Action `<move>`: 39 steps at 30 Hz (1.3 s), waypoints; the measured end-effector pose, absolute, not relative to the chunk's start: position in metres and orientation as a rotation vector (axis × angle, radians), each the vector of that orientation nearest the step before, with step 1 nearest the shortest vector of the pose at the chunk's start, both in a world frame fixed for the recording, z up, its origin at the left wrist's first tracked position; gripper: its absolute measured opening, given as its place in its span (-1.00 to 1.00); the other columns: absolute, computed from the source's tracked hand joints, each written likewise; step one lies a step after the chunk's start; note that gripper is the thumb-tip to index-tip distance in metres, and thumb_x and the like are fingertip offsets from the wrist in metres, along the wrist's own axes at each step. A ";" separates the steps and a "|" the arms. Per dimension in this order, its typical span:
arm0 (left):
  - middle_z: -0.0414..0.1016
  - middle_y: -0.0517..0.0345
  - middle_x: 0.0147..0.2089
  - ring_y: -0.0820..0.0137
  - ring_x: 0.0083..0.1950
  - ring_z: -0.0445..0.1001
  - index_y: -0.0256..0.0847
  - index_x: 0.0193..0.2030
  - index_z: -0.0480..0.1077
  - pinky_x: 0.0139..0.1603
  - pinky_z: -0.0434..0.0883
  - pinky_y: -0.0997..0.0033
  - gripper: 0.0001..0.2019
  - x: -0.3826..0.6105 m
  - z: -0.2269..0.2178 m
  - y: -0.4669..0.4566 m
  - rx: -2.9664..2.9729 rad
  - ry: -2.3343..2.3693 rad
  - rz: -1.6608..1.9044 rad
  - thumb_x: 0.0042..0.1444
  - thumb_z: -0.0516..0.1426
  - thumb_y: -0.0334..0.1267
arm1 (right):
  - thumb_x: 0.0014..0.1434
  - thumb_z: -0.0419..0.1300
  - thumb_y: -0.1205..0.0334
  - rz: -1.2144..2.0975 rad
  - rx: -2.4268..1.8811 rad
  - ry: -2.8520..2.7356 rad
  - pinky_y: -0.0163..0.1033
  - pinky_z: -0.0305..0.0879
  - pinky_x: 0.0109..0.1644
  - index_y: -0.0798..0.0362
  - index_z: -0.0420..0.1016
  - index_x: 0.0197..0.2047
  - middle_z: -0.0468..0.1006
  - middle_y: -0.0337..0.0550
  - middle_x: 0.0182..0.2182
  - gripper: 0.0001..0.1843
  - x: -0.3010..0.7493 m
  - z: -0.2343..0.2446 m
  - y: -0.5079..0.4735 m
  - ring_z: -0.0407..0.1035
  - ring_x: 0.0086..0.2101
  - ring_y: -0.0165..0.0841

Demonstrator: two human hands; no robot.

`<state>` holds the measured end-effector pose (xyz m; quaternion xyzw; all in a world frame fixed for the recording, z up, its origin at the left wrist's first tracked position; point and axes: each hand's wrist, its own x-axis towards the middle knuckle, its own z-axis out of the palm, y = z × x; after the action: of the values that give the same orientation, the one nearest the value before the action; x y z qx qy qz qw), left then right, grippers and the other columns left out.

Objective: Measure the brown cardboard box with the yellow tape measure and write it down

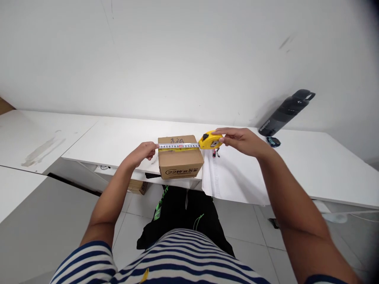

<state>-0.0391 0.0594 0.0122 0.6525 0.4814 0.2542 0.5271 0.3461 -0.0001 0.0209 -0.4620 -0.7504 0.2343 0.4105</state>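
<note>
A brown cardboard box (180,161) with black print and handwriting sits at the front edge of the white desk. Across its top lies the pulled-out blade of a yellow tape measure (211,140), its numbers facing up. My left hand (145,153) pinches the blade's end at the box's left edge, and the fingers cover the tip. On the other side, my right hand (237,139) grips the yellow case just past the box's right edge. The blade runs straight between both hands.
White sheets (233,177) hang over the desk's front edge right of the box. A dark bottle (286,112) stands at the wall, with a dark watch-like item (272,142) beside it. Another cardboard box (137,186) is below the desk (319,165).
</note>
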 end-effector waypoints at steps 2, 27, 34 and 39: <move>0.19 0.27 -0.45 0.47 -0.43 0.21 -0.15 -0.41 0.14 -0.36 0.21 0.41 -0.62 -0.043 -0.004 0.059 1.577 1.247 0.601 0.18 0.17 0.05 | 0.24 0.28 -0.15 0.583 -1.187 -1.970 -0.22 0.46 -0.40 -0.18 0.70 0.02 0.69 -0.07 0.01 -0.61 0.352 0.024 0.008 0.56 -0.24 -0.30; 0.20 -0.14 0.39 0.10 0.45 0.26 -0.06 0.15 0.17 0.42 0.30 0.14 -0.30 0.018 -0.063 0.046 0.854 1.095 1.396 -0.12 0.38 -0.14 | 0.30 0.09 -0.16 0.421 -1.872 -1.298 0.18 0.43 0.08 0.03 0.52 0.17 0.68 0.04 -0.20 -0.43 0.372 -0.089 0.045 0.52 -0.21 -0.09; 0.45 0.03 0.05 0.25 0.08 0.51 -0.08 0.03 0.29 0.09 0.50 0.28 -0.40 0.016 -0.065 0.042 0.825 1.048 1.417 -0.16 0.41 -0.14 | 0.27 0.09 -0.14 0.561 -1.673 -1.383 0.14 0.43 0.15 -0.06 0.37 0.31 0.57 0.03 0.11 -0.38 0.362 -0.095 0.042 0.50 -0.06 -0.14; 0.50 0.08 -0.02 0.27 0.01 0.53 -0.11 -0.05 0.36 0.02 0.50 0.32 -0.42 0.015 -0.059 0.039 0.890 1.037 1.413 -0.22 0.46 -0.12 | 0.08 0.38 -0.19 1.176 -0.847 -1.522 0.05 0.51 0.12 -0.33 0.17 0.40 0.36 -0.14 0.32 -0.12 0.347 -0.063 0.014 0.41 0.14 -0.16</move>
<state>0.0154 0.0393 -0.0591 0.3768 0.4390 0.5983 0.5544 0.3468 0.0139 -0.0632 -0.3498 -0.6285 0.4857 0.4968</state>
